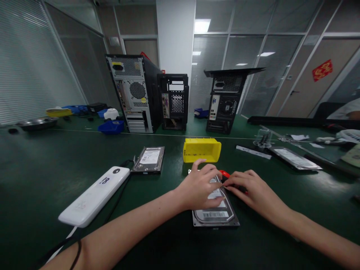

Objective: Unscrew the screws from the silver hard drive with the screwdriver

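A hard drive (216, 215) lies flat on the green table in front of me, label side up. My left hand (201, 187) rests on top of it, fingers spread and pressing it down. My right hand (251, 189) is at the drive's right edge, fingers closed around a red-handled tool (225, 174) whose tip touches the drive; most of the tool is hidden under the hand. A yellow plastic bin (201, 150) stands just behind the drive.
A second hard drive (149, 159) lies to the left, beside a white power bank (94, 195) with a cable. Three computer cases (135, 93) stand at the back. A flat drive (294, 157) and small parts lie right. Another person's sleeve (345, 110) shows far right.
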Demonstrator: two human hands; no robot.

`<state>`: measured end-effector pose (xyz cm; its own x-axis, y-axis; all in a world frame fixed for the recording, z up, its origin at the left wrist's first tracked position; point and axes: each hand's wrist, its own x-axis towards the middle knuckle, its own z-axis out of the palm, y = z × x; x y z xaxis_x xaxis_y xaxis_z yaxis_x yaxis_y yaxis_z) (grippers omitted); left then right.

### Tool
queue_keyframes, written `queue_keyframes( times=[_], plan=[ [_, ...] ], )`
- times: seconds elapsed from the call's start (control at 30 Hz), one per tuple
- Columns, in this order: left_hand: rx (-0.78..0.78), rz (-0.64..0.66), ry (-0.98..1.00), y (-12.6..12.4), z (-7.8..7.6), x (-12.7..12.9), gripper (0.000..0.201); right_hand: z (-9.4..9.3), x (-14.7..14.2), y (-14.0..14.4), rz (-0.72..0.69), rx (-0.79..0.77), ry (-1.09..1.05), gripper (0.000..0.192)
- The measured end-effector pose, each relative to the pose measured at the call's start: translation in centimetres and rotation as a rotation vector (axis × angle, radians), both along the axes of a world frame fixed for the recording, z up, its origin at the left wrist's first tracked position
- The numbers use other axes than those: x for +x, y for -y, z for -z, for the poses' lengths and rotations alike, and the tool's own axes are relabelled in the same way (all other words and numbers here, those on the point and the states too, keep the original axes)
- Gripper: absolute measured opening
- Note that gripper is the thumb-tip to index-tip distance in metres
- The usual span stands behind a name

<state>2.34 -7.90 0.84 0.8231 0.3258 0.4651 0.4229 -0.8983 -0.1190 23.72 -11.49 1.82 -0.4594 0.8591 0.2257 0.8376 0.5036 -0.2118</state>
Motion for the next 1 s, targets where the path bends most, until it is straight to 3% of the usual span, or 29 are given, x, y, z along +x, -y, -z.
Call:
queue_keyframes(
  times=[0.43,0.6,0.77,1.0],
  plan=[
    [0.035,0.026,0.061,-0.18,0.47,0.09,0.029,-0.15,0.30,-0.63,-0.054,-0.068,-0.028,0.017],
    [0.025,0.030,0.060,-0.21,0.47,0.11,0.029,0.09,0.33,-0.47,-0.077,-0.023,-0.030,0.017],
    [-0.027,0.041,0.052,-0.22,0.32,0.13,0.029,0.54,0.50,0.06,-0.119,0.084,-0.030,0.017],
    [-0.181,-0.025,0.034,-0.30,0.05,0.22,0.039,0.70,0.69,0.10,-0.143,0.061,-0.070,0.016]
  ],
)
